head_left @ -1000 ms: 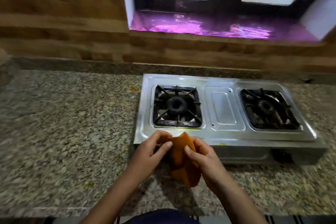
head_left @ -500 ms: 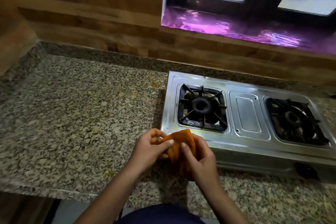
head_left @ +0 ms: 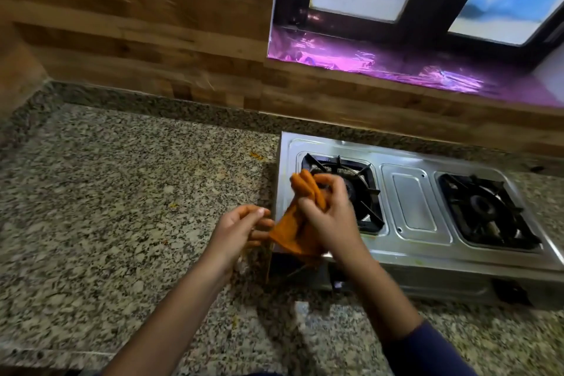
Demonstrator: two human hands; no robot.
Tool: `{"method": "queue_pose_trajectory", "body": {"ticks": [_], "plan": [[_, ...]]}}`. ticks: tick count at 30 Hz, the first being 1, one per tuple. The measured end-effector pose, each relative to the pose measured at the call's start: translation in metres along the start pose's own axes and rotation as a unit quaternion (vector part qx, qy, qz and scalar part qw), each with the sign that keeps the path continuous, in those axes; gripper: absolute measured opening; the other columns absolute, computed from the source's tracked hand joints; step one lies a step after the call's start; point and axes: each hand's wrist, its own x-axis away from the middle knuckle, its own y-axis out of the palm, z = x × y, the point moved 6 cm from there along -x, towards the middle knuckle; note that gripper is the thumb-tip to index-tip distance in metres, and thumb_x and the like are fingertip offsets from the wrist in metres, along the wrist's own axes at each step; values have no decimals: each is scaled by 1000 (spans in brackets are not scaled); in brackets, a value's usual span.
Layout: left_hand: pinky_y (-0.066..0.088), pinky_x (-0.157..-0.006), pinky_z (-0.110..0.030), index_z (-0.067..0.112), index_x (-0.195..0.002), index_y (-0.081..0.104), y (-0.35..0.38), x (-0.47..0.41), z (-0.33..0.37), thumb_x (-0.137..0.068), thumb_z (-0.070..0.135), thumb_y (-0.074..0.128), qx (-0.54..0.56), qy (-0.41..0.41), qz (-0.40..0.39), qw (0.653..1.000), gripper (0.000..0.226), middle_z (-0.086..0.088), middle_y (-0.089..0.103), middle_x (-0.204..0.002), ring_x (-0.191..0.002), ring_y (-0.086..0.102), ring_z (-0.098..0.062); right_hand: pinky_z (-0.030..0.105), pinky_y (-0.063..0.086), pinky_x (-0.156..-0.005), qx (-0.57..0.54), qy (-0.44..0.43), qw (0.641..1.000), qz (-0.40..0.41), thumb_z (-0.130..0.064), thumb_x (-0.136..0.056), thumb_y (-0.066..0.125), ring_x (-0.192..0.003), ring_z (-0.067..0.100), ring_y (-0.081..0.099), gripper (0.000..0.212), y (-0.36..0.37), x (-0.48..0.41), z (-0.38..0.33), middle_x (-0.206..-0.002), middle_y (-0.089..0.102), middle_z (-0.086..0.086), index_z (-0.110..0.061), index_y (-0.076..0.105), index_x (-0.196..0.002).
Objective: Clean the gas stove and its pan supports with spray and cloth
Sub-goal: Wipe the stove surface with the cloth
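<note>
A steel two-burner gas stove (head_left: 415, 207) sits on the granite counter at the right. Each burner has a black pan support: the left one (head_left: 363, 189) partly behind my hand, the right one (head_left: 485, 214) in full view. My right hand (head_left: 329, 214) grips an orange cloth (head_left: 293, 229) above the stove's front left corner. The cloth hangs down from that fist. My left hand (head_left: 241, 229) is just left of the cloth, fingers loosely curled, its fingertips at the cloth's lower edge. No spray bottle is in view.
The speckled granite counter (head_left: 122, 207) stretches to the left of the stove with a few small orange crumbs. A wood-panelled wall (head_left: 152, 40) runs behind. A window sill with purple foil (head_left: 396, 64) sits above the stove.
Both hands held the cloth bunched at the stove's front edge before. Now my right hand has lifted it up over the left burner and my left hand has come mostly off it. The view shifted.
</note>
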Motion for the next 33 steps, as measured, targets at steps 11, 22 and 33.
{"method": "queue_pose_trajectory", "body": {"ticks": [11, 22, 33], "plan": [[45, -72, -31, 13, -101, 66, -6, -30, -14, -97, 24, 54, -29, -26, 10, 999, 16, -4, 73, -90, -76, 68, -17, 35, 53, -83, 212, 118, 969, 42, -24, -87, 65, -99, 29, 64, 24, 44, -199, 18, -110, 68, 12, -10, 69, -105], [44, -64, -28, 8, -110, 65, -32, -48, -18, -99, 24, 52, -22, -30, 45, 998, 23, -10, 73, -101, -73, 68, -16, 41, 49, -80, 424, -68, 903, -12, -21, -88, 53, -100, 35, 56, 25, 70, -84, 16, -109, 56, 15, -4, 62, -103], [45, -70, -30, 11, -108, 65, 1, -54, 3, -98, 22, 53, -55, 5, 17, 998, 19, -7, 72, -96, -76, 67, -19, 31, 40, -64, 381, -106, 917, -43, -29, -84, 58, -95, 27, 53, 24, 27, 30, 51, -103, 50, 5, -16, 59, -104]]}}
